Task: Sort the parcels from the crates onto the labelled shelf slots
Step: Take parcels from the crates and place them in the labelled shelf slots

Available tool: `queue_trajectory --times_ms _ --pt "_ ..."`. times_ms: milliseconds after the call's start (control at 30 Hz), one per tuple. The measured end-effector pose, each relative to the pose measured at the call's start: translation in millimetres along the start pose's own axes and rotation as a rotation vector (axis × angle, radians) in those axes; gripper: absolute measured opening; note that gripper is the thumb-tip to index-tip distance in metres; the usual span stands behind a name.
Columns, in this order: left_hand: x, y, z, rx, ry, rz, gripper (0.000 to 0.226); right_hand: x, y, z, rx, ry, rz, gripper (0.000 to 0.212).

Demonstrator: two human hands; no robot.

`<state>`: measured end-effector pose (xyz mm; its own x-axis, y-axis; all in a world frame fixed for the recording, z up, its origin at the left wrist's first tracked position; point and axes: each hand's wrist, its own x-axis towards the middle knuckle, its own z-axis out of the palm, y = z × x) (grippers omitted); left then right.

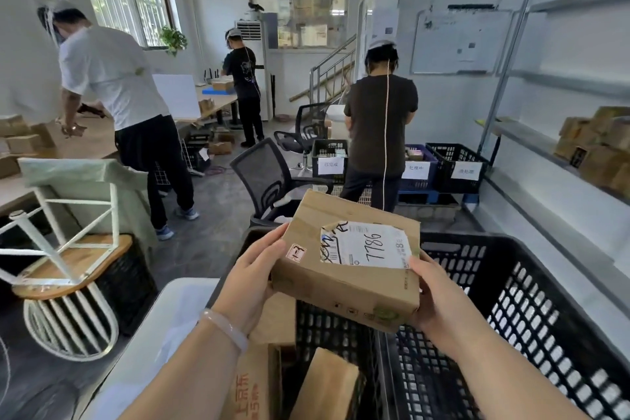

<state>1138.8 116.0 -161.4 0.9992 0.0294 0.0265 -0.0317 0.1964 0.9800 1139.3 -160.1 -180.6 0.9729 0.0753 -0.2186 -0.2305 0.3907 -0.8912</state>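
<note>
I hold a brown cardboard parcel [324, 278] in front of me with both hands. Its white label reads 7786. My left hand [252, 274] grips its left side and my right hand [438, 297] grips its right side. The parcel hangs above two black plastic crates. The left crate [327, 327] holds several more cardboard parcels [324, 385]. The right crate [531, 310] looks bare inside. A metal shelf [531, 138] runs along the right wall, with several brown parcels [600, 143] stacked on it.
A person in dark clothes [378, 133] stands ahead at labelled crates [455, 167]. Two more people work at tables on the left. A black office chair [266, 177] stands just past my crates. An upturned white stool [64, 259] and a white bin [163, 327] sit to my left.
</note>
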Motion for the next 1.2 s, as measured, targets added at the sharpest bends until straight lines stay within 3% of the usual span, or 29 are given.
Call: queue_trajectory --times_ms 67,133,200,300,467,600,767,867,1067,1200 --pt "3 -4 10 -0.061 0.070 -0.007 0.038 -1 2 -1 0.029 0.028 -0.013 0.057" --pt "4 -13 23 -0.115 0.115 -0.010 0.075 -1 5 -2 0.086 0.108 -0.058 0.050" --pt "0 -24 42 -0.105 0.039 -0.055 0.106 -3 8 -3 0.186 0.177 -0.111 0.055" --pt "-6 -36 76 -0.107 -0.163 -0.111 0.123 -11 15 -1 0.206 0.222 -0.209 0.075" --pt "16 -47 113 -0.153 -0.275 -0.085 0.119 -42 17 -18 -0.025 0.409 -0.277 0.087" --pt "27 -57 144 -0.097 -0.514 -0.126 0.119 -83 -3 -65 -0.222 0.644 -0.347 0.092" --pt "5 -70 220 -0.047 -0.680 -0.028 0.068 -147 -14 -112 -0.474 0.742 -0.351 0.047" --pt "-30 -75 274 0.054 -0.685 0.133 0.056 -189 -17 -135 -0.514 0.882 -0.410 0.044" --pt "-120 -68 390 0.173 -0.761 0.380 0.064 -286 -40 -201 -0.599 1.068 -0.564 0.058" --pt "-187 -71 468 0.216 -0.926 0.569 0.085 -365 -60 -252 -0.646 1.145 -0.626 0.072"
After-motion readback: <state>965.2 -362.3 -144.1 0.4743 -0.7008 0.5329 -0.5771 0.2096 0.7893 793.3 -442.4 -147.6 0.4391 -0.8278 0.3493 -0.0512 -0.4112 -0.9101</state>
